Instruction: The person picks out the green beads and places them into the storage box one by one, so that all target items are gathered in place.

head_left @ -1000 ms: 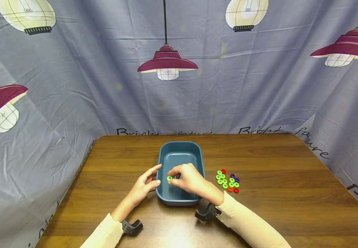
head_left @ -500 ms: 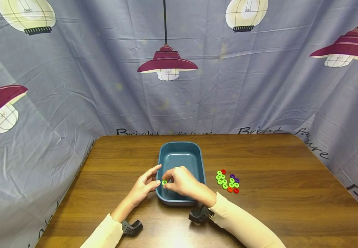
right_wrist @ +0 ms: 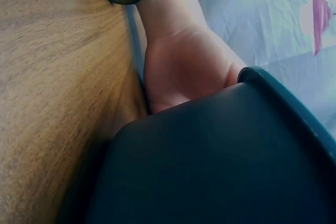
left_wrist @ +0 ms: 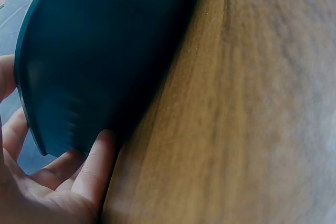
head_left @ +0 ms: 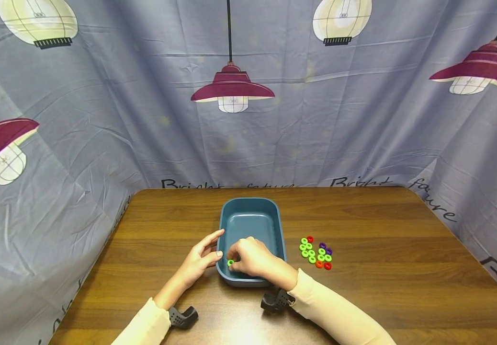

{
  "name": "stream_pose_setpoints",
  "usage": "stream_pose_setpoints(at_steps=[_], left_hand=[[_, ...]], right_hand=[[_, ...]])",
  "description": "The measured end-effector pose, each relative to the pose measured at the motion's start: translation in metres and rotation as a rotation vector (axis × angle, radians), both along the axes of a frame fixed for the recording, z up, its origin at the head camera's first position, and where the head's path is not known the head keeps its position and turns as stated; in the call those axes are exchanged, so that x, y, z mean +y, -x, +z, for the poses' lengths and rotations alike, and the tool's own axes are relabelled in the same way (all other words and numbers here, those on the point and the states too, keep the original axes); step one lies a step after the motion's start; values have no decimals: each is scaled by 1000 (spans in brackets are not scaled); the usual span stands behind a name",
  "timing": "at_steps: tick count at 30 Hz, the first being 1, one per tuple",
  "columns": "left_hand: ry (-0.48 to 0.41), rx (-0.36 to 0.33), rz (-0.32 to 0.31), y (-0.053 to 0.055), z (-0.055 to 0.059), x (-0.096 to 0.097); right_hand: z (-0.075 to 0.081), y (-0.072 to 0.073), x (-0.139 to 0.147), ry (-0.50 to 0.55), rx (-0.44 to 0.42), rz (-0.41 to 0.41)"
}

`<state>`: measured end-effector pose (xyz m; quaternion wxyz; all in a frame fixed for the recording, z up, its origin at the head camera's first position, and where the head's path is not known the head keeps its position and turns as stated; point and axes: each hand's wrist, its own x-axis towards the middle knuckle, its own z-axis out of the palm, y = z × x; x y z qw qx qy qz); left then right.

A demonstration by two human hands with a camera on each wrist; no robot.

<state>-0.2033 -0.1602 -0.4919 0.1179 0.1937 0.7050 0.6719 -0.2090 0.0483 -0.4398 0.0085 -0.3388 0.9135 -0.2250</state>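
Note:
A blue rectangular tray (head_left: pixel 253 221) stands on the table. Low over its front left part, my right hand (head_left: pixel 250 258) pinches a small green ring (head_left: pixel 230 263) between thumb and fingers. Whether the ring touches the tray floor cannot be told, and the hand covers part of the floor. My left hand (head_left: pixel 198 258) rests on the tray's left side; in the left wrist view its fingers (left_wrist: pixel 97 169) lie against the outer wall and near the rim. The right wrist view shows the tray's outer wall (right_wrist: pixel 220 156) and the left palm beyond, not the ring.
Right of the tray lies a loose cluster of small rings: several green rings (head_left: pixel 311 253), red rings (head_left: pixel 310 239), an orange ring (head_left: pixel 319 264) and purple rings (head_left: pixel 322 246). The wooden table (head_left: pixel 382 287) ends at a hanging printed curtain (head_left: pixel 265 143).
My right hand has moved left, then toward the tray's front, carrying the green ring with it. The left hand and tray stay in place.

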Motion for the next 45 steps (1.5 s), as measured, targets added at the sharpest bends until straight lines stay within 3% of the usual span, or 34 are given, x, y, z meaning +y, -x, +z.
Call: stream_pose_setpoints(at_steps=[11, 45], left_hand=[[8, -13, 11, -1, 0, 0], [47, -16, 34, -2, 1, 1]], right_hand=[[-3, -2, 2, -48, 8, 2], [-4, 0, 7, -49, -51, -16]])
